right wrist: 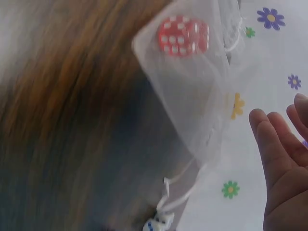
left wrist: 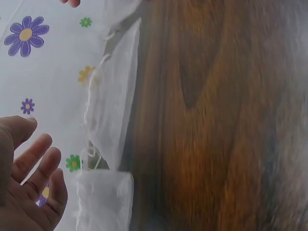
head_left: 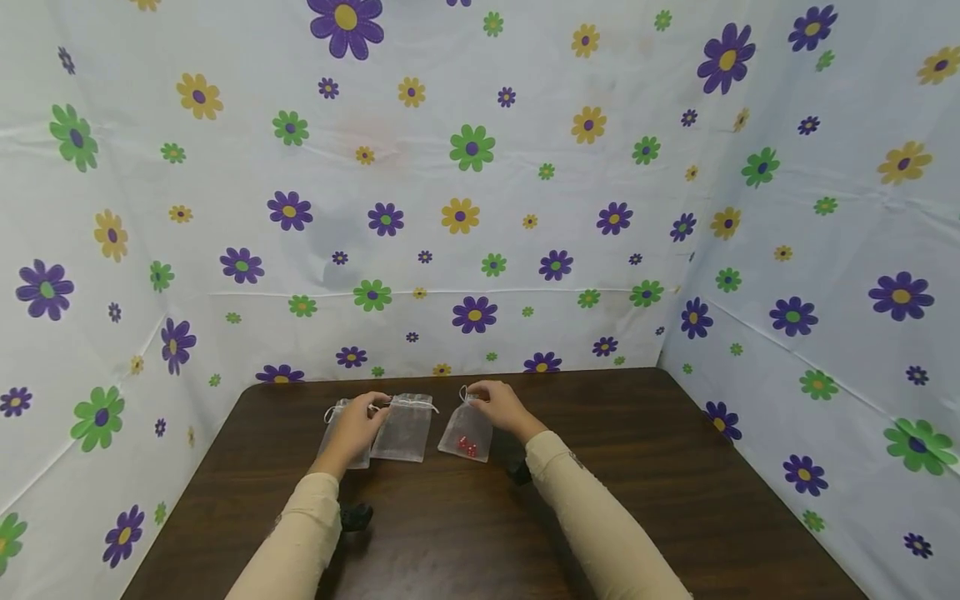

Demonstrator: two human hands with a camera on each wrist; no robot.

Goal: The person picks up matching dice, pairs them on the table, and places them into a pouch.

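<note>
Three sheer white drawstring bags lie in a row on the table. Red dice [right wrist: 180, 36] with white dots show through the right-hand bag [right wrist: 187, 91], whose neck is drawn in. Beside that neck is my right hand [head_left: 504, 408]; in the right wrist view its fingers are extended and apart from the bag. The middle bag [head_left: 402, 433] lies flat, its white cord across the top. Above the left bag [left wrist: 106, 199], partly covering it in the head view, is my left hand [head_left: 358, 429], with loosely bent fingers holding nothing.
A white object [right wrist: 159, 224] with dark blue dots shows at the bottom of the right wrist view, partly cut off. Dark wrist devices [head_left: 356, 517] hang under both forearms. The brown table [head_left: 600, 467] meets flower-patterned cloth walls [head_left: 465, 183] at its back and sides.
</note>
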